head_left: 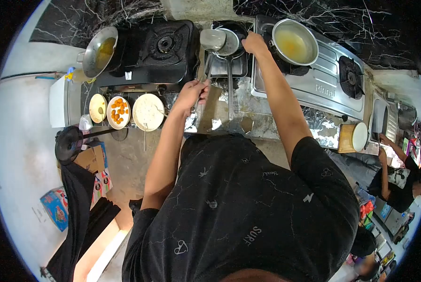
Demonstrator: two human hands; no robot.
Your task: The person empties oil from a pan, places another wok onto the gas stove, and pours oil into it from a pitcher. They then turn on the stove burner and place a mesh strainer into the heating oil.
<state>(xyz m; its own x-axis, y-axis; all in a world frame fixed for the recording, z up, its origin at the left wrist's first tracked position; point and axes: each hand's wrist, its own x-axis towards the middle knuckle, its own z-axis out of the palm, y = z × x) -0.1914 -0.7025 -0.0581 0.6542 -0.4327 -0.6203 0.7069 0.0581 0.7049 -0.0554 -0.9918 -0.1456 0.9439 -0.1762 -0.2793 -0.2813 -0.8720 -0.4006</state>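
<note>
My left hand (191,97) is closed around the long handle of a metal spatula (213,40), whose broad head is raised toward the back of the counter. Beside that head lies a round strainer (230,44), its long handle running toward me over a metal tray (238,66). At the back, my right hand (254,43) has its fingers curled in near a dark pan (241,29); what they grip, if anything, is hidden. Just right of this hand, a pot (295,42) of yellowish liquid sits on the steel stove (325,87).
A black stove (166,70) stands left, with a wok (100,51) of oil beside it. Along the front edge are a bowl of white batter (148,112), a plate of orange balls (118,113) and a small yellow bowl (98,108). Another person (398,183) works at far right.
</note>
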